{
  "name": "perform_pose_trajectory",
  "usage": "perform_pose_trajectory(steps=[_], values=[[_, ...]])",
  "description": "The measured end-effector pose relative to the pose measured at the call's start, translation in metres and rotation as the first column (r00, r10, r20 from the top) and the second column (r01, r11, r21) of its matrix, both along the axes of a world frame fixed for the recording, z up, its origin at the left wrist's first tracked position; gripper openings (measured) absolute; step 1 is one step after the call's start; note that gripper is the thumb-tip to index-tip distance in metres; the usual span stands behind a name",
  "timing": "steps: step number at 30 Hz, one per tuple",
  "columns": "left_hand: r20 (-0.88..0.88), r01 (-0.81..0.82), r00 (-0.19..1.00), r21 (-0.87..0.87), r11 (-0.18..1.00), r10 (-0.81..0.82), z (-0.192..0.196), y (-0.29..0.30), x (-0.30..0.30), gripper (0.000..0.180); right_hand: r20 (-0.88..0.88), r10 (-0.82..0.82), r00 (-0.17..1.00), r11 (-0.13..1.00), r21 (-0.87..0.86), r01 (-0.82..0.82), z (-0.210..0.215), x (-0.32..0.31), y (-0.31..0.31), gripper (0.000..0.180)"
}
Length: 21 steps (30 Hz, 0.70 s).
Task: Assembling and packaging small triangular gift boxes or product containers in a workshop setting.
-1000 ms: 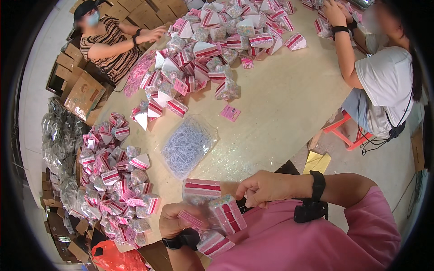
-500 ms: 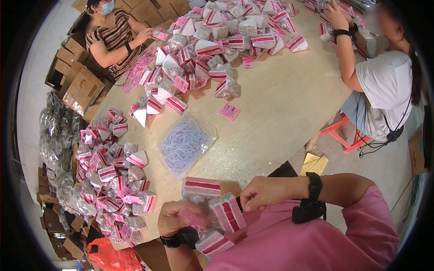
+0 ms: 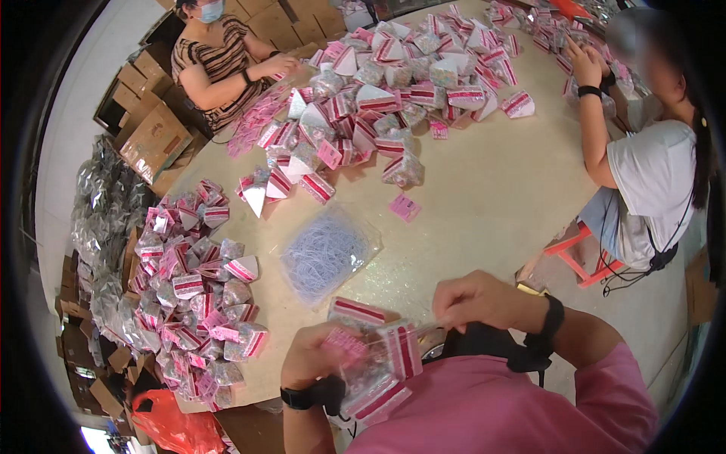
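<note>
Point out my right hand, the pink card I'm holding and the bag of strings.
Right hand (image 3: 470, 300), head view: its middle.
Pink card (image 3: 345, 345), head view: its face.
Bag of strings (image 3: 325, 255), head view: its middle.

Pink tag (image 3: 345, 345) and cake-slice packs (image 3: 404, 352) in left grip (image 3: 308, 357)

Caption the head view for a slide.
At a crowded table, the left hand holds cake-slice packs and a pink tag; right hand pinches a pale strand.

Pink top (image 3: 491, 405), short sleeve (image 3: 616, 390), black right-wrist strap (image 3: 553, 315), black left-wrist strap (image 3: 296, 399), dark boxy attachment (image 3: 330, 393)
</note>
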<state>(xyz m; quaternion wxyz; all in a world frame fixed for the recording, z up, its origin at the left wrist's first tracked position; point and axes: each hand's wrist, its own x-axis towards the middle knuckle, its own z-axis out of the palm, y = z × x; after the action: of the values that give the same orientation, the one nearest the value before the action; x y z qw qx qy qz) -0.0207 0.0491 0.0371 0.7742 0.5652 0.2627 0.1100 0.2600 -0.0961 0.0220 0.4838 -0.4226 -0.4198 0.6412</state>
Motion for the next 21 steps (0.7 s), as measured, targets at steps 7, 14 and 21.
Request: perform_pose_trajectory(steps=[7, 14, 21], values=[[0.035, 0.125, 0.991, 0.046, 0.991, -0.127, -0.009, 0.005, 0.066, 0.023, -0.305, -0.255, 0.917, 0.941, 0.140, 0.308, 0.040, 0.036, -0.002, 0.009], [0.174, -0.008, 0.985, -0.020, 1.000, 0.012, -0.042, 0.015, 0.096, 0.024, -0.321, -0.240, 0.916, 0.949, 0.122, 0.292, 0.056, 0.043, 0.005, 0.014], [0.047, -0.178, 0.984, 0.110, 0.978, 0.173, -0.045, 0.068, 0.059, 0.014, -0.294, -0.159, 0.943, 0.982, 0.051, 0.181, 0.013, 0.006, 0.035, 0.008]])
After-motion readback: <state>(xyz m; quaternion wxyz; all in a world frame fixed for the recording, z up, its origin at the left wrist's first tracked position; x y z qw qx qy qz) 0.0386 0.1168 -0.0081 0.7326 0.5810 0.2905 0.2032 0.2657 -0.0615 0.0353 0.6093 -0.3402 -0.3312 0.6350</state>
